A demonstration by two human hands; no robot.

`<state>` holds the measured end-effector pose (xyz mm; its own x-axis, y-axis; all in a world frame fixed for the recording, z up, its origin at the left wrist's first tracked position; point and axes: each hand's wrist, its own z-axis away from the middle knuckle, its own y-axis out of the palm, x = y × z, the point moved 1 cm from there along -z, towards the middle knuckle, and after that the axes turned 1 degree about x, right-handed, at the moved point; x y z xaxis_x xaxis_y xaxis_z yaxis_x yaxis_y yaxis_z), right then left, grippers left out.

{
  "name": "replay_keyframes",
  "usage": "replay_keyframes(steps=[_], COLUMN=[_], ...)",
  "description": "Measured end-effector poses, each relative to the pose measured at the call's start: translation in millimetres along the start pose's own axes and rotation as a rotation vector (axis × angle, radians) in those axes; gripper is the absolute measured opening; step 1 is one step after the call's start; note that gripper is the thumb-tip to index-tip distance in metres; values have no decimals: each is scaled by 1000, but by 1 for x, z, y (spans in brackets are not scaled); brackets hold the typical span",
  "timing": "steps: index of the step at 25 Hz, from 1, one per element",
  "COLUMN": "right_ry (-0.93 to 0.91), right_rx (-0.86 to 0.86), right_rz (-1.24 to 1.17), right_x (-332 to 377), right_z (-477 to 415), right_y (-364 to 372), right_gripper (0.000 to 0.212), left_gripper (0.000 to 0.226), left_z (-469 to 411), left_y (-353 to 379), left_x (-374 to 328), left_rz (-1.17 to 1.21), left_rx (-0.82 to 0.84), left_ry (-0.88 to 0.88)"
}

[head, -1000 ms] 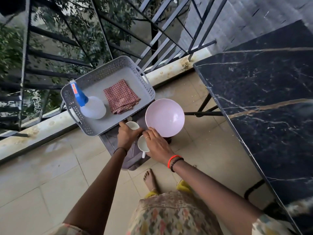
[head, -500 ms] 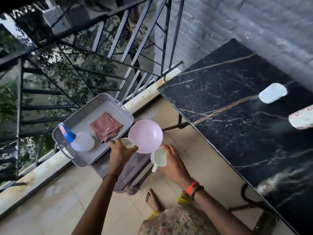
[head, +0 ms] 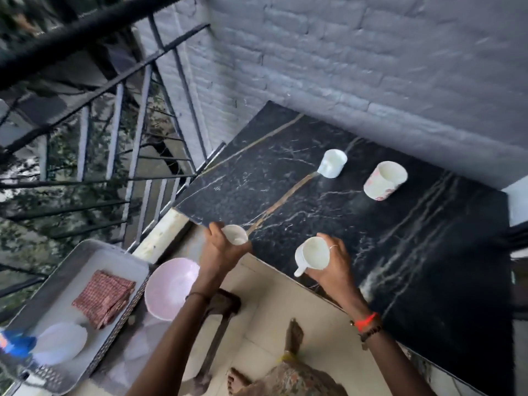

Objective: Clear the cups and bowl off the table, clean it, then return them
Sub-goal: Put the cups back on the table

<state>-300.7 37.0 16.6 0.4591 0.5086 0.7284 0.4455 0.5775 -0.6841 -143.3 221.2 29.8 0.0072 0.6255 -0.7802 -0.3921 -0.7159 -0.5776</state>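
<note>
Above the table (head: 285,172) edge, left hand (head: 220,251) clasps an empty cup (head: 235,235), right hand (head: 335,265) an empty mug (head: 313,252).

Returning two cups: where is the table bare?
The table is bare between the left hand, the right hand and the white cup and flowered cup near the wall, and right of the right hand. Crowded only round those two cups.

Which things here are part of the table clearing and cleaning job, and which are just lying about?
Job: small cup in the left hand, handled mug in the right hand, white cup and flowered cup on the black table, pink bowl, checked cloth, spray bottle.
Lying about: grey tray, stool, railing.
</note>
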Motion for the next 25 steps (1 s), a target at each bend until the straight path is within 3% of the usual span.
replay_keyframes(steps=[6, 10, 25], right_ry=[188, 256, 255], right_rx=[-67, -90, 57], right_rz=[-77, -127, -93], right_x=[-55, -88, -140], right_z=[-49, -79, -140], right_y=[-69, -90, -93], right_gripper=[83, 80, 77], left_gripper=[94, 94, 93], left_z=[-28, -46, -112], left_y=[90, 145, 248], left_x=[-85, -123, -172], left_rz=[-24, -61, -86], left_rx=[201, 252, 277], left_ry=[153, 195, 167])
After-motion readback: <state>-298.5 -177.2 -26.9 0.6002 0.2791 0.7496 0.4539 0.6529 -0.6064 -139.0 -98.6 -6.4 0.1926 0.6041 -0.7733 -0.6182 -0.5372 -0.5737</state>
